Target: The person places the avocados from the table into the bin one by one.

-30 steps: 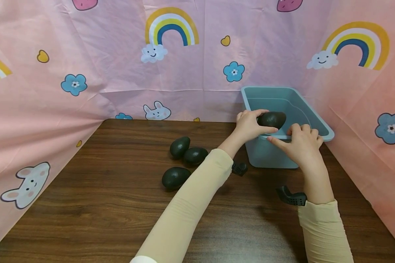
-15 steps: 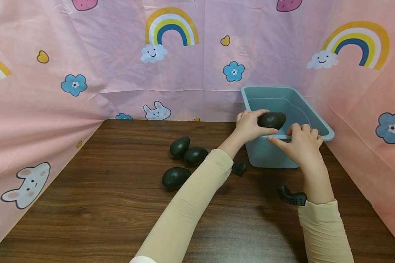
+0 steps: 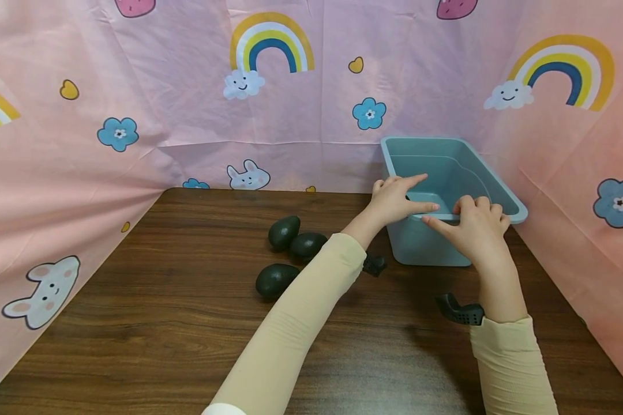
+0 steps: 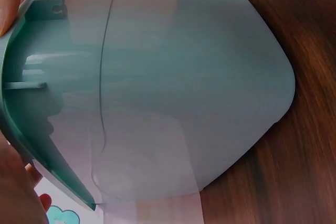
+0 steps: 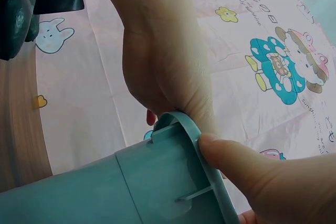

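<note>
A blue-green plastic bin stands at the back right of the table. My left hand is over its near left corner, thumb and index finger spread apart with no avocado between them. My right hand grips the bin's front rim, the thumb outside and the fingers reaching over the edge. Left of the bin lie three dark green avocados: one at the back, one beside it and one nearer the front. The near part of the bin's inside is hidden by my hands and the front wall.
The brown wooden table runs up to a pink printed cloth at the back and both sides. The bin stands close to the back and right cloth. A black wrist mount juts out from my right wrist.
My left hand has let go of the avocado it held over the bin, and that avocado is out of sight. The hand has hardly moved, and the right hand stays on the rim.
</note>
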A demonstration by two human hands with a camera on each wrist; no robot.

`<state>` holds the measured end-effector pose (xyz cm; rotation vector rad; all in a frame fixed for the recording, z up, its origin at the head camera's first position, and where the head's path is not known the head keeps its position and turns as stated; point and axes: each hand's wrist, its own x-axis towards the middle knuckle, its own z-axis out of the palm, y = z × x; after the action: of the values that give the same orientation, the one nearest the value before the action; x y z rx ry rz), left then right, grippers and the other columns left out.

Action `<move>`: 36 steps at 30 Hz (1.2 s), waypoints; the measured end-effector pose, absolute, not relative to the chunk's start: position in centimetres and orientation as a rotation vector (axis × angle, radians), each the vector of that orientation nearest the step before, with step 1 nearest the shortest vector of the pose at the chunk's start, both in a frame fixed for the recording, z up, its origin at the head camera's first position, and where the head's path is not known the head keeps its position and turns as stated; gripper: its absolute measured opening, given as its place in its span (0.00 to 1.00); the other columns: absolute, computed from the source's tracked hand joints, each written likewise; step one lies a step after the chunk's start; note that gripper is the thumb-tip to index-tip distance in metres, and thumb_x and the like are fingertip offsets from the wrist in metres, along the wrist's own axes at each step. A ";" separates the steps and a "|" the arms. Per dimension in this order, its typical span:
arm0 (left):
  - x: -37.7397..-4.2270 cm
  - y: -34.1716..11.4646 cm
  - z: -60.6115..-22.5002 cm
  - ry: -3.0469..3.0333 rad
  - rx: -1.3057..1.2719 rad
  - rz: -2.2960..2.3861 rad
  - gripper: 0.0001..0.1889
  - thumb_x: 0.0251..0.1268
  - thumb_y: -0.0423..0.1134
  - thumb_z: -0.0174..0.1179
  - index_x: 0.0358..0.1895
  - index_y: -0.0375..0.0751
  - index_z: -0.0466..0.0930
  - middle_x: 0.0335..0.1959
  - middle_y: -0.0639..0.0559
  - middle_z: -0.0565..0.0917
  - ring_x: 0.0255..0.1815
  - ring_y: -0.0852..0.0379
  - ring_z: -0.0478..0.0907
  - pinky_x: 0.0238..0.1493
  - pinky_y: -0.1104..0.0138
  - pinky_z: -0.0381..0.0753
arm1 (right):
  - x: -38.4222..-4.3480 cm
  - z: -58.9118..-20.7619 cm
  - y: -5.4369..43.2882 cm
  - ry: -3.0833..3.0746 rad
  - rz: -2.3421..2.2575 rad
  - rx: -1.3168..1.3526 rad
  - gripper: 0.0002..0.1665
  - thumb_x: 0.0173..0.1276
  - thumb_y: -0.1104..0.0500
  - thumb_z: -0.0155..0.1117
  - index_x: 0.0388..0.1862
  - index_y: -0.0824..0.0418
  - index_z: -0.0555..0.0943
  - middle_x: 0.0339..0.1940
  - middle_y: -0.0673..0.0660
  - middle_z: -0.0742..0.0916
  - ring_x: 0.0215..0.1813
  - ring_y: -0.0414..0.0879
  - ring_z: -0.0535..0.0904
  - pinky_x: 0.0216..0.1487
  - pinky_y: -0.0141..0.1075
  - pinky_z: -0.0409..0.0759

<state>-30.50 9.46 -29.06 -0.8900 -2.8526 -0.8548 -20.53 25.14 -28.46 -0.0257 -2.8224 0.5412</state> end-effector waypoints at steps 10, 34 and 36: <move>-30.8 9.0 -29.1 -2.869 -0.962 -0.777 0.41 0.58 0.72 0.51 0.75 0.66 0.53 0.73 0.66 0.56 0.75 0.58 0.43 0.70 0.56 0.34 | -20.6 -28.7 25.2 -2.819 0.548 -0.023 0.48 0.58 0.24 0.55 0.44 0.70 0.69 0.44 0.72 0.68 0.52 0.75 0.57 0.52 0.71 0.47; -30.4 6.4 -28.4 -2.867 -0.957 -0.532 0.44 0.59 0.75 0.46 0.77 0.67 0.42 0.78 0.56 0.42 0.76 0.51 0.32 0.70 0.53 0.27 | -20.6 -28.6 25.2 -2.817 0.536 -0.022 0.47 0.59 0.25 0.55 0.44 0.70 0.69 0.43 0.71 0.68 0.51 0.74 0.58 0.52 0.71 0.47; -30.4 6.2 -28.4 -2.860 -0.961 -0.530 0.45 0.58 0.75 0.47 0.77 0.67 0.42 0.78 0.56 0.42 0.76 0.51 0.31 0.70 0.53 0.28 | -20.6 -28.6 25.2 -2.821 0.535 -0.025 0.47 0.59 0.25 0.55 0.44 0.70 0.69 0.43 0.71 0.68 0.51 0.74 0.58 0.52 0.71 0.47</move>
<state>-30.36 6.22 -28.42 -0.9612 -2.8602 -0.5298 -20.60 25.16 -28.59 -0.0251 -2.8209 0.5352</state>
